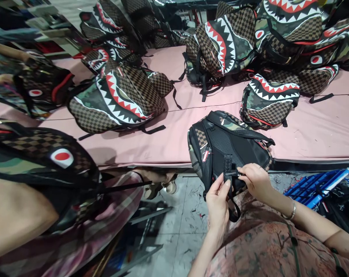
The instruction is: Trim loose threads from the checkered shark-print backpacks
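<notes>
A black-backed backpack (244,144) with camouflage and brown checked sides leans over the table's front edge, its back panel and shoulder straps facing up. My left hand (217,200) is closed, thumb and fingers pinching a black webbing strap (227,165) at the bag's lower end. Just to the right, my right hand (255,180) is closed too, fingertips together on a small dark piece beside the strap; what it is, I cannot make out. A loop of black strap (235,211) hangs below my left fingers.
Shark-mouth backpacks (116,100) lie along the pink-covered table (174,134). At left, one co-worker's arm (18,215) is by a checked bag (47,154); another person's hands (24,57) are on a bag farther back. A blue crate (321,188) stands at right. Scraps litter the floor (188,215).
</notes>
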`<state>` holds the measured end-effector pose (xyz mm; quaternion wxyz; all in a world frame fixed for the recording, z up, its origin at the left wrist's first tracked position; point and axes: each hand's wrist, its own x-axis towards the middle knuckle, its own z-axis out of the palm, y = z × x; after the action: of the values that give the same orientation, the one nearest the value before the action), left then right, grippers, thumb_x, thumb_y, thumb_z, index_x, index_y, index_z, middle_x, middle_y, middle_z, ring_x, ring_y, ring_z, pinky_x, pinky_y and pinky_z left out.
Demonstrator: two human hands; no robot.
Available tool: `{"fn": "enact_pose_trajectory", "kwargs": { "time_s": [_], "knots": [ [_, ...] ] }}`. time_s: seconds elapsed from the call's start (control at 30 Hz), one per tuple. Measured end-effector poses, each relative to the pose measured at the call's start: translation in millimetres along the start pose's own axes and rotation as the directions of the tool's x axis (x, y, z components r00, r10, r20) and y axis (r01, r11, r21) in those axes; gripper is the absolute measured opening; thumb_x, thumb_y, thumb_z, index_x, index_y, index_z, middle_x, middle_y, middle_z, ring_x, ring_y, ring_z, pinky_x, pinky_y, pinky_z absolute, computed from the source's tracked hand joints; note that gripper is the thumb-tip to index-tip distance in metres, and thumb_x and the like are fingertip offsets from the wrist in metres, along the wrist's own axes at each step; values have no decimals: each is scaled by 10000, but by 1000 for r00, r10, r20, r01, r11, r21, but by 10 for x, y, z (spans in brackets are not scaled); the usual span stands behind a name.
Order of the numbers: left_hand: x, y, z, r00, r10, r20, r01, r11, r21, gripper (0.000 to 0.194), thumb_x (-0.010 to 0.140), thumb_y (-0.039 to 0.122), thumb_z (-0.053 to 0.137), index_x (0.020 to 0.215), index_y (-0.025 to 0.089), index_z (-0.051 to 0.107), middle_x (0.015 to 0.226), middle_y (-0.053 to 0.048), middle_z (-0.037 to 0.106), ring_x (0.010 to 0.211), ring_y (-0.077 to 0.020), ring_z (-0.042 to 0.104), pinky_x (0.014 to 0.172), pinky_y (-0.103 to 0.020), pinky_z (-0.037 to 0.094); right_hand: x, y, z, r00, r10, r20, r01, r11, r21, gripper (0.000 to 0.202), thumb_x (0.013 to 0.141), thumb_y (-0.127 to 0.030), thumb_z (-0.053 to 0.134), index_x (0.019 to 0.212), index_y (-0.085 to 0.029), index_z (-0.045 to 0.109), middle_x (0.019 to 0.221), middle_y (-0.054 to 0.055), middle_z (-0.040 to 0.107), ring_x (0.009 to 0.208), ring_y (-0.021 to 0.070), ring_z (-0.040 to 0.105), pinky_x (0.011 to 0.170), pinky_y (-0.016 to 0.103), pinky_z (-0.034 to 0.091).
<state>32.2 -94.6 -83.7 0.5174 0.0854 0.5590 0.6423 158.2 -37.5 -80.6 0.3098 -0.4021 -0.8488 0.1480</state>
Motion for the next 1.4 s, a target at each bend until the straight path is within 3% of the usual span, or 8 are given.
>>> {"fn": "enact_pose_trajectory", "kwargs": {
  "time_s": [0.63, 0.73, 0.83, 0.93, 1.0, 1.2, 1.3, 1.4],
  "knots": [
    [-22, -112, -11, 996, 69, -48, -65, 995, 72, 453, 562, 291, 753, 989, 168, 659, 896, -24, 657, 739, -99, 577, 756, -242, 449, 30, -44, 18, 1000, -12, -15, 13, 999, 46, 272, 910, -238, 347, 937, -144, 600, 836, 90, 630, 805, 198, 542, 731, 331, 420],
    [-12, -81, -24, 997, 66, -47, -63, 996, 63, 456, 562, 291, 753, 985, 156, 651, 893, -37, 656, 750, -113, 587, 757, -253, 454, 50, -30, 47, 1000, -12, -18, 14, 991, 133, 247, 897, -224, 369, 874, -152, 604, 803, 82, 632, 784, 192, 548, 729, 335, 416],
    [9, -51, -48, 996, 81, -22, -79, 994, 81, 417, 584, 320, 737, 952, 148, 642, 863, -41, 650, 716, -116, 585, 720, -251, 457, 76, -7, 96, 987, 155, -52, -125, 919, 375, 163, 862, -240, 430, 861, -179, 581, 802, 52, 619, 772, 169, 550, 721, 310, 427],
    [27, -63, -81, 992, 127, -25, -122, 984, 131, 341, 621, 350, 710, 883, 147, 632, 805, -16, 632, 654, -96, 557, 678, -232, 445, 116, 1, 183, 935, 353, 40, -294, 705, 646, 173, 814, -284, 486, 956, -200, 535, 822, 22, 589, 750, 141, 538, 686, 269, 435],
    [28, -87, -105, 985, 172, -10, -166, 964, 206, 290, 660, 379, 673, 828, 147, 627, 763, -2, 620, 633, -92, 541, 652, -221, 437, 146, -9, 263, 916, 368, 160, -363, 591, 721, 244, 758, -319, 550, 969, -200, 517, 759, -8, 546, 695, 123, 508, 638, 238, 421],
    [112, 60, -333, 897, 437, 69, -392, 711, 584, 295, 797, 412, 503, 716, 151, 616, 556, 13, 558, 544, -105, 504, 595, -226, 430, 187, -14, 334, 877, 330, 349, -477, 676, 562, 300, 758, -347, 532, 549, -172, 407, 539, -61, 322, 536, 77, 326, 493, 203, 254],
    [313, 283, -575, 784, 620, -32, -480, 638, 602, 277, 822, 390, 467, 901, 164, 607, 683, -13, 604, 636, -120, 551, 658, -245, 451, 160, 17, 190, 841, 78, 536, -421, 718, 555, 344, 787, -358, 510, 517, -158, 432, 511, -62, 332, 503, 67, 321, 474, 202, 236],
    [625, 436, -777, 768, 641, -10, -524, 637, 565, 545, 719, 345, 622, 1220, 231, 440, 1118, -77, 554, 944, -155, 549, 808, -274, 439, 130, 37, 83, 642, -319, 697, -348, 689, 636, 303, 751, -389, 576, 575, -143, 562, 511, -54, 444, 514, 74, 415, 492, 189, 290]
  ]
}}
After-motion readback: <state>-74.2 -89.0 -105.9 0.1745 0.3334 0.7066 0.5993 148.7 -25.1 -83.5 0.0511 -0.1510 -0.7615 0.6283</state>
